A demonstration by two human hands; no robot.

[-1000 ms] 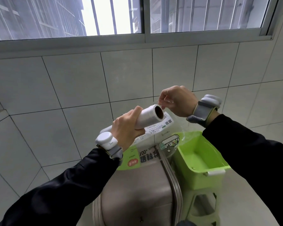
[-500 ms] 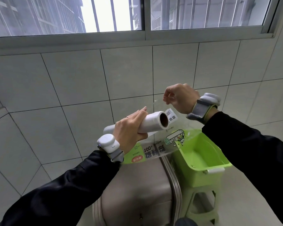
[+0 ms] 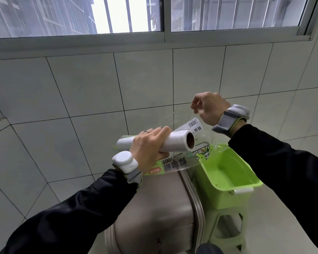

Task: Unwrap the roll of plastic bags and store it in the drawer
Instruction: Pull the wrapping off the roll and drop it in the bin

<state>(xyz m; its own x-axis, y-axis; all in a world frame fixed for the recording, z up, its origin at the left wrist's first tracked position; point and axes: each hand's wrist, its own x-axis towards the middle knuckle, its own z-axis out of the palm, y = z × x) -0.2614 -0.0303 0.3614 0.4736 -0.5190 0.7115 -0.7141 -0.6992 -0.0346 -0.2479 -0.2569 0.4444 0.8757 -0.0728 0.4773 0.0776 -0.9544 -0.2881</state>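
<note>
My left hand [image 3: 148,150] grips a white roll of plastic bags [image 3: 174,142] around its middle, held roughly level with its brown cardboard core end facing right. A clear printed wrapper [image 3: 184,158] with green and black print and a barcode label hangs off the roll, partly under it. My right hand [image 3: 208,109] is raised above and right of the roll, thumb and fingers pinching the wrapper's upper clear edge and holding it stretched up. No drawer is in view.
Below the hands stands a beige suitcase [image 3: 154,208]. To its right a lime green plastic basin [image 3: 246,187] rests on a green stool [image 3: 228,230]. A grey tiled wall [image 3: 99,88] and a barred window [image 3: 154,15] are ahead.
My right hand has risen and moved right, drawing the wrapper farther off the roll. My left hand has lowered the roll slightly and turned it more level.
</note>
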